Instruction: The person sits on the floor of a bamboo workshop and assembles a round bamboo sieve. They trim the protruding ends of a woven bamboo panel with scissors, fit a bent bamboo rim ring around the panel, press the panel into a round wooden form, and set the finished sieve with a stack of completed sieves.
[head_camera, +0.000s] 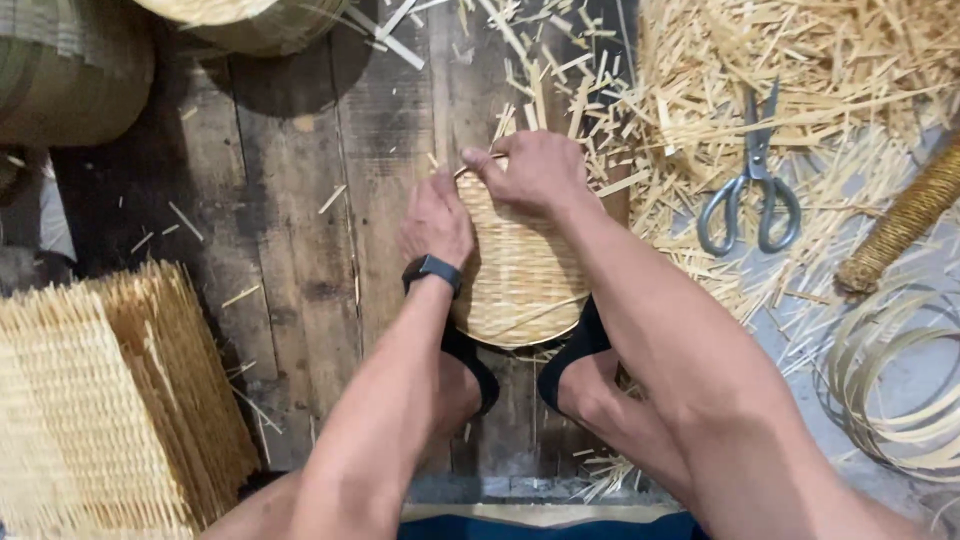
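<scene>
Item: round pale woven bamboo basket (515, 285), body woven and rim unfinished, propped between the feet on dark wooden floorboards (290, 200); left hand (435, 222) pressed flat on it, right hand (535, 172) pinching a strip at its edge; steel scissors (750, 185) beyond, unused.

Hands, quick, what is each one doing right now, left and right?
Left hand: fingers curled, pressed on the basket rim.
Right hand: closed, pinching a strip at the basket's top edge.
</scene>
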